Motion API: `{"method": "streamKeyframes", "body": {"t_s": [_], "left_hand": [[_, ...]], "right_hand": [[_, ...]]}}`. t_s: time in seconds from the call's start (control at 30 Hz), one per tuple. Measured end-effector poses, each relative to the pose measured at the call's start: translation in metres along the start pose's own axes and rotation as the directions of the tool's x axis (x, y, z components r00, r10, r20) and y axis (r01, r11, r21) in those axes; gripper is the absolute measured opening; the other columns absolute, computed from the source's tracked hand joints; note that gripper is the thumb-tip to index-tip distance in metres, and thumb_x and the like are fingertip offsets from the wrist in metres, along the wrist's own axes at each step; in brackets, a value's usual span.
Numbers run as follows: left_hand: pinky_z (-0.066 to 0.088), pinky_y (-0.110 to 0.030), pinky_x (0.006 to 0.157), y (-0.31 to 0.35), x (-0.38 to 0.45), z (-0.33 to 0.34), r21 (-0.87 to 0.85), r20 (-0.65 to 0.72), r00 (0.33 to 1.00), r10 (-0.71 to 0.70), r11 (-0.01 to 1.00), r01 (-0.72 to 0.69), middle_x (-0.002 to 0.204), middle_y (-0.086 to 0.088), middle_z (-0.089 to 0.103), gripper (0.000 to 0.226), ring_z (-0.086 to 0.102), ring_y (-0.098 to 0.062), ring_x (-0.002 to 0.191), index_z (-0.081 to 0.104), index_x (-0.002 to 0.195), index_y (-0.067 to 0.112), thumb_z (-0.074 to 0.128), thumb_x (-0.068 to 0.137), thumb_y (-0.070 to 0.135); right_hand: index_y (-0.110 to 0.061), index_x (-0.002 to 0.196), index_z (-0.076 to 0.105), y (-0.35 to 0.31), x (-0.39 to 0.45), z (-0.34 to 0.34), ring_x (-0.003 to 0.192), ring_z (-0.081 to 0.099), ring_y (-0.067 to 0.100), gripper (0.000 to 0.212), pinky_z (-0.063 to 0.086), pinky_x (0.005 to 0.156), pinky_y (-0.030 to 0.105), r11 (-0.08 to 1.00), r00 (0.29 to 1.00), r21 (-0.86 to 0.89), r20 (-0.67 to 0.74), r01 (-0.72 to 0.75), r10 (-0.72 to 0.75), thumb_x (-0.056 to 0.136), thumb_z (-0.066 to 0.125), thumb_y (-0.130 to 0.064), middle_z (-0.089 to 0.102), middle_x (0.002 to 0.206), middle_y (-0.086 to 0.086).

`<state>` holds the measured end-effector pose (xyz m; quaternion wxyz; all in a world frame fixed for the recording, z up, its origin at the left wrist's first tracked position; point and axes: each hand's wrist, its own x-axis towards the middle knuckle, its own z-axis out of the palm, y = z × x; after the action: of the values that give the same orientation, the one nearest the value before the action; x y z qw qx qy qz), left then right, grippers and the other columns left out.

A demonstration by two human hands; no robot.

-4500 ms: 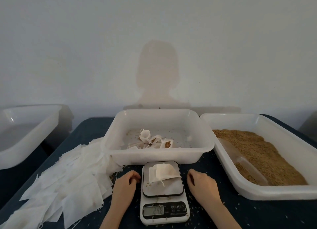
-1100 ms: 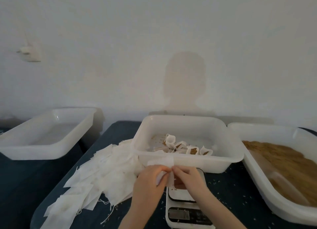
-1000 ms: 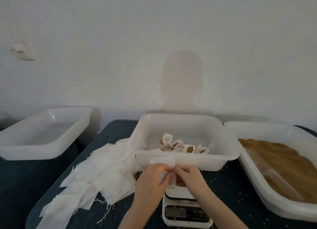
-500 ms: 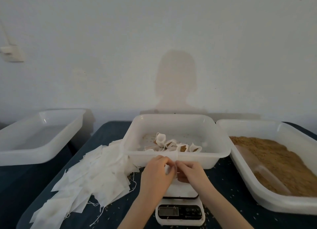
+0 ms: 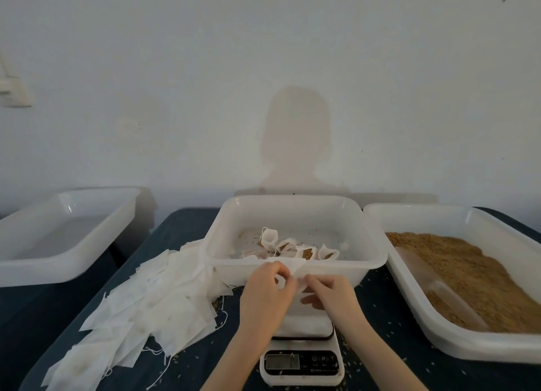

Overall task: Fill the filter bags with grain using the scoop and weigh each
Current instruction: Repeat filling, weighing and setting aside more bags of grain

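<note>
My left hand [image 5: 265, 294] and my right hand [image 5: 329, 294] both pinch one empty white filter bag [image 5: 294, 266] above the white digital scale [image 5: 301, 358], just in front of the middle tub. The middle white tub [image 5: 377, 262] holds several filled bags [image 5: 292, 248] with grain showing at their open tops. The right tub [image 5: 424, 317] is full of brown grain [image 5: 474, 276], and a clear scoop [image 5: 436, 291] lies in the grain along the tub's left side. A heap of empty filter bags [image 5: 146, 303] lies to my left on the dark table.
An empty white tub [image 5: 67, 262] stands at the far left, off the dark table [image 5: 181, 229]. Loose grains are scattered on the table around the scale. A pale wall rises right behind the tubs.
A filled bag lay on the scale with both hands resting beside it; now the scale's plate carries no bag. Both hands hold an empty bag and have been working its top edge apart.
</note>
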<state>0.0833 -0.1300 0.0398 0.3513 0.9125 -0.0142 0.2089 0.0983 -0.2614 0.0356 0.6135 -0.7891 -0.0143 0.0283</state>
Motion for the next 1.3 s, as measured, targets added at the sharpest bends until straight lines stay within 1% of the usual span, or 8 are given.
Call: {"method": "streamKeyframes", "body": {"t_s": [0.13,0.23,0.5,0.67,0.87,0.97,1.1,1.3], "left_hand": [[0.033,-0.013,0.06,0.002,-0.002,-0.001,0.27,-0.09,0.994,0.056,0.962,-0.029,0.077,0.016,0.047,0.014,0.042,-0.003,0.077,0.044,0.073,0.032,0.053,0.084,0.035],[0.031,-0.013,0.058,0.009,-0.006,0.005,0.294,-0.086,0.994,0.072,0.955,-0.044,0.077,0.015,0.046,0.015,0.04,-0.003,0.076,0.043,0.074,0.032,0.052,0.084,0.038],[0.034,-0.014,0.062,0.017,-0.01,0.012,0.31,-0.067,0.993,0.101,0.948,-0.075,0.081,0.017,0.048,0.015,0.041,-0.003,0.079,0.044,0.076,0.032,0.048,0.087,0.041],[0.029,-0.013,0.056,0.024,-0.012,0.017,0.305,-0.064,0.99,0.127,0.947,-0.101,0.077,0.016,0.048,0.016,0.041,-0.003,0.076,0.044,0.074,0.032,0.05,0.085,0.041],[0.034,-0.012,0.076,0.023,-0.011,0.021,0.088,0.038,0.954,0.297,0.95,-0.299,0.087,0.023,0.048,0.011,0.042,0.003,0.086,0.045,0.081,0.037,0.05,0.08,0.046],[0.021,-0.008,0.097,0.013,-0.007,0.021,-0.077,0.277,0.908,0.315,0.949,-0.306,0.12,0.035,0.032,0.053,0.029,0.014,0.115,0.034,0.117,0.045,0.049,0.07,0.065],[0.023,-0.017,0.106,0.005,0.003,0.025,-0.009,0.448,0.855,0.26,0.958,-0.286,0.127,0.036,0.024,0.094,0.026,0.013,0.119,0.015,0.138,0.046,0.063,0.06,0.066],[0.044,-0.009,0.084,0.016,0.015,0.031,-0.034,0.459,0.853,0.247,0.965,-0.261,0.1,0.025,0.06,0.046,0.054,0.011,0.095,0.049,0.105,0.046,0.049,0.065,0.068]], "right_hand": [[-0.036,0.081,0.062,0.003,-0.003,-0.003,0.065,0.06,-0.001,0.013,0.041,0.055,0.013,0.844,0.977,-0.534,-0.152,0.047,-0.151,0.092,0.055,-0.039,0.064,0.071,-0.02],[-0.036,0.09,0.045,0.002,-0.009,0.002,0.061,0.052,-0.002,0.013,0.038,0.05,0.012,0.693,0.925,-0.708,-0.162,0.132,-0.342,0.09,0.057,-0.033,0.049,0.078,-0.018],[-0.038,0.106,0.068,0.009,-0.007,-0.005,0.085,0.051,-0.002,0.03,0.04,0.063,0.01,0.636,0.917,-0.718,0.007,0.283,-0.4,0.094,0.049,-0.018,0.047,0.112,-0.025],[-0.04,0.077,0.061,0.007,-0.008,-0.01,0.062,0.053,0.001,0.023,0.033,0.049,0.012,0.603,0.949,-0.761,0.051,0.239,-0.311,0.092,0.048,-0.027,0.053,0.065,-0.016],[-0.038,0.062,0.055,0.007,-0.001,-0.029,0.059,0.054,-0.001,0.024,0.039,0.053,0.012,0.741,0.989,-0.658,0.044,0.137,-0.143,0.083,0.062,-0.029,0.055,0.059,-0.015],[-0.042,0.081,0.064,0.004,-0.002,-0.04,0.064,0.054,-0.004,0.015,0.037,0.056,0.011,0.774,0.985,-0.61,0.087,0.171,-0.149,0.084,0.064,-0.027,0.057,0.065,-0.019],[-0.026,0.07,0.061,0.002,-0.007,-0.053,0.059,0.051,0.003,0.015,0.037,0.054,0.015,0.746,0.972,-0.632,0.049,0.21,-0.231,0.082,0.06,-0.035,0.06,0.066,-0.01],[-0.041,0.08,0.067,-0.007,-0.012,-0.076,0.073,0.058,-0.002,0.008,0.045,0.065,0.012,0.653,0.95,-0.694,0.173,0.304,-0.259,0.085,0.06,-0.041,0.064,0.079,-0.021]]}}
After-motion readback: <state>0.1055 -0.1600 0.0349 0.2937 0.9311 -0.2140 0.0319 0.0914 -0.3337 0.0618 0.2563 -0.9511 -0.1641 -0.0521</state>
